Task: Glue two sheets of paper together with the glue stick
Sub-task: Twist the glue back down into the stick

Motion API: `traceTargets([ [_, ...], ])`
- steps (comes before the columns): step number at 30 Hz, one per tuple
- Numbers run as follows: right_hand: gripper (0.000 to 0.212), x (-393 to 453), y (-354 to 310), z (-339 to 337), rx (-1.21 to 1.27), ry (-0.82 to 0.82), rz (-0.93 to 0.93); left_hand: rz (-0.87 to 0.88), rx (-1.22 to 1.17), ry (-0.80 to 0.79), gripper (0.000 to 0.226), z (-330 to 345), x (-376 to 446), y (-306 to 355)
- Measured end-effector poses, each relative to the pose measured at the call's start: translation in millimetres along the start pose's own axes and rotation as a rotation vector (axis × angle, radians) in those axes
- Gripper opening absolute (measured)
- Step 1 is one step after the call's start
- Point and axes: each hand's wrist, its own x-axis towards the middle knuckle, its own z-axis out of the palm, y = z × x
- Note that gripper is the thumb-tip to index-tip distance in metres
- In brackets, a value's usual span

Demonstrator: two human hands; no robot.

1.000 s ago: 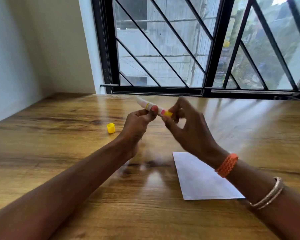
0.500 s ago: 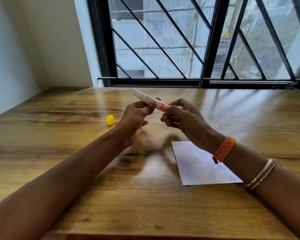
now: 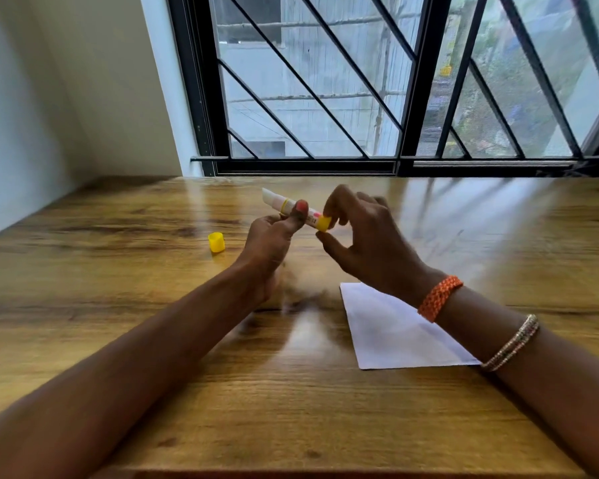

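Observation:
My left hand (image 3: 270, 242) grips the glue stick (image 3: 296, 210) around its middle, above the wooden table (image 3: 118, 271). The stick is white with yellow bands, and its uncapped white tip points up and to the left. My right hand (image 3: 363, 243) pinches the yellow knob at the stick's base between thumb and fingertips. The yellow cap (image 3: 216, 242) lies on the table to the left of my left hand. A white sheet of paper (image 3: 395, 330) lies flat under my right wrist, partly hidden by it. I cannot tell whether it is one sheet or two stacked.
A black-framed window with diagonal bars (image 3: 360, 98) runs along the table's far edge. A white wall (image 3: 32, 98) closes the left side. The near edge of the table is at the bottom of the view.
My right fingers have shifted on the yellow knob, from closed over it to thumb and fingertips spread around it. The view has moved slightly. The cap and paper lie where they were.

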Motion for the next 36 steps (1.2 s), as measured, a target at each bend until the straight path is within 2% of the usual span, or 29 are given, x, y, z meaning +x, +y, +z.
traceTargets([
  [3,0.02,4,-8,-4,0.697,-0.134,0.594,0.01,0.001,-0.06,0.015,0,-2,0],
  [4,0.015,5,-6,-6,0.859,-0.149,0.705,0.017,0.004,-0.074,0.014,0,-3,0],
  [6,0.009,7,-3,-8,0.994,-0.145,0.766,0.024,0.005,-0.081,0.014,0,-3,2],
  [8,0.01,7,-3,-9,0.908,-0.131,0.685,0.019,0.005,-0.062,0.018,1,-3,2],
  [9,0.013,6,-4,-8,0.789,-0.104,0.577,0.014,0.008,-0.046,0.019,1,-3,1],
  [10,0.016,6,-5,-8,0.62,-0.066,0.419,0.008,0.013,-0.033,0.02,1,-3,1],
  [13,0.018,5,-1,-9,-0.057,-0.005,-0.211,-0.014,0.009,-0.033,0.019,0,-1,1],
  [15,0.023,6,2,-10,-0.353,0.019,-0.419,-0.021,0.0,-0.032,0.019,0,-1,1],
  [16,0.024,6,3,-10,-0.398,0.041,-0.425,-0.022,-0.003,-0.029,0.02,0,-1,1],
  [18,0.023,5,2,-9,-0.321,0.071,-0.278,-0.026,-0.011,-0.023,0.02,1,-2,2],
  [21,0.026,6,-7,-12,0.173,-0.008,0.224,-0.039,-0.031,-0.034,0.015,1,-3,3],
  [23,0.022,10,-13,-17,0.57,-0.161,0.554,-0.016,-0.036,-0.039,0.011,-1,-2,6],
  [24,0.015,12,-14,-20,0.676,-0.236,0.627,-0.001,-0.035,-0.044,0.01,-2,-2,8],
  [25,0.014,13,-15,-21,0.713,-0.303,0.644,0.009,-0.031,-0.051,0.01,-3,-2,9],
  [29,0.038,11,-12,-20,0.812,-0.452,0.645,0.032,0.0,-0.075,0.009,-4,-3,12],
  [33,0.037,13,-9,-18,0.827,-0.407,0.628,0.069,0.049,-0.08,0.009,-5,-4,15],
  [34,0.034,13,-11,-17,0.773,-0.364,0.589,0.071,0.061,-0.076,0.009,-5,-4,15],
  [35,0.032,11,-11,-13,0.597,-0.311,0.497,0.067,0.066,-0.071,0.011,-4,-4,15],
  [36,0.031,9,-10,-10,0.317,-0.258,0.366,0.056,0.061,-0.067,0.013,-3,-4,15],
])
